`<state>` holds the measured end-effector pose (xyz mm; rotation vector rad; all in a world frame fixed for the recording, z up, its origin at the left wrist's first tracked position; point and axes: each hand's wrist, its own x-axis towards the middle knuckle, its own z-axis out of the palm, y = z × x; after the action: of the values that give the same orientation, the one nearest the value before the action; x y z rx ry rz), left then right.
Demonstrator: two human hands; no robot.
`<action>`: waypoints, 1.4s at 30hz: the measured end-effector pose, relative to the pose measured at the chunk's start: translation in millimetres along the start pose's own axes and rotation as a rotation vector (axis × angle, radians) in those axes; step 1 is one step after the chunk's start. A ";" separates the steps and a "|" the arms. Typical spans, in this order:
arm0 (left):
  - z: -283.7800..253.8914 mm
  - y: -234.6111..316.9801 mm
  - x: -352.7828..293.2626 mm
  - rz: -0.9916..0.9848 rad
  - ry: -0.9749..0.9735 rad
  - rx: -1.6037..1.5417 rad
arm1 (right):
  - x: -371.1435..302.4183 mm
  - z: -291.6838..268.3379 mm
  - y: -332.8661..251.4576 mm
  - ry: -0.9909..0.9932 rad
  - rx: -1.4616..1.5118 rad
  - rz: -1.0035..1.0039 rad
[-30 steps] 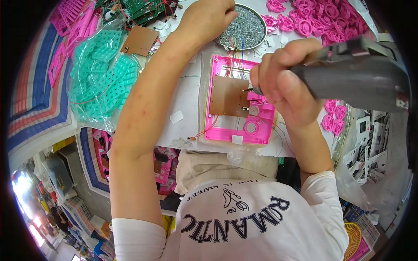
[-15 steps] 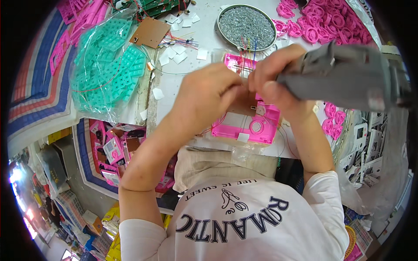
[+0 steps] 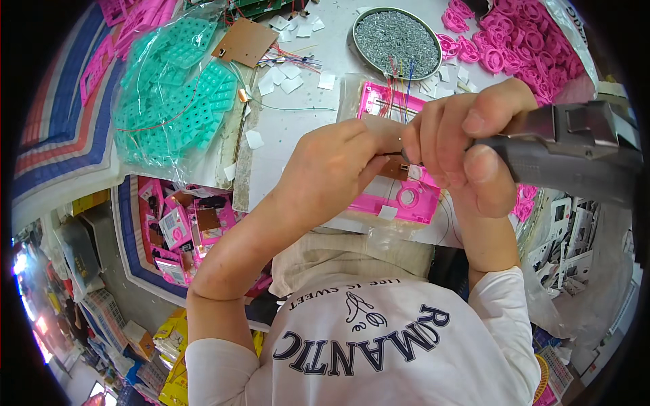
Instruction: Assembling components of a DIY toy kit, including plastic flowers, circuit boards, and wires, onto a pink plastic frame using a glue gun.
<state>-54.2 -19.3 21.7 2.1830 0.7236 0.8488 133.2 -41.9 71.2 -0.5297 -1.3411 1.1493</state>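
A grey electric screwdriver (image 3: 565, 152) lies sideways in my right hand (image 3: 467, 142), its working end pointing left and its tip hidden by fingers. My left hand (image 3: 335, 159) meets that end with thumb and fingertips pinched together; whatever they hold is hidden. Under both hands sits a pink plastic housing (image 3: 369, 204) with a round ring in its near right part. Part of a brown circuit board (image 3: 393, 168) shows inside it, beneath my fingertips. Red and blue wires (image 3: 391, 101) rise from the housing's far end.
Beyond the housing stands a round dish (image 3: 355, 51) of small metal screws. Pink ring-shaped parts (image 3: 504, 34) are heaped at the far right. To the left lie a clear bag of turquoise keypads (image 3: 169, 101), another brown board (image 3: 244, 42) and white paper bits (image 3: 291, 84).
My right hand has lowered slightly and turned, so more of its fingers show around the screwdriver. The left hand has shifted a little right and down. The tabletop view has slid slightly rightward.
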 end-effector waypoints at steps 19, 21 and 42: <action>-7.6 -8.6 -29.1 -0.104 0.274 -0.026 | 10.7 2.6 51.2 -0.017 -0.263 0.019; 0.4 -9.3 -30.4 -0.065 0.291 0.017 | 16.9 -0.5 36.0 -0.059 -0.250 0.049; 9.6 5.6 -29.4 0.075 0.356 0.202 | -24.8 6.0 12.7 0.046 -0.118 0.041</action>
<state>-64.3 -46.5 9.9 2.2721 0.9381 1.2718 127.4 -60.0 50.0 -0.6686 -1.3694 1.0889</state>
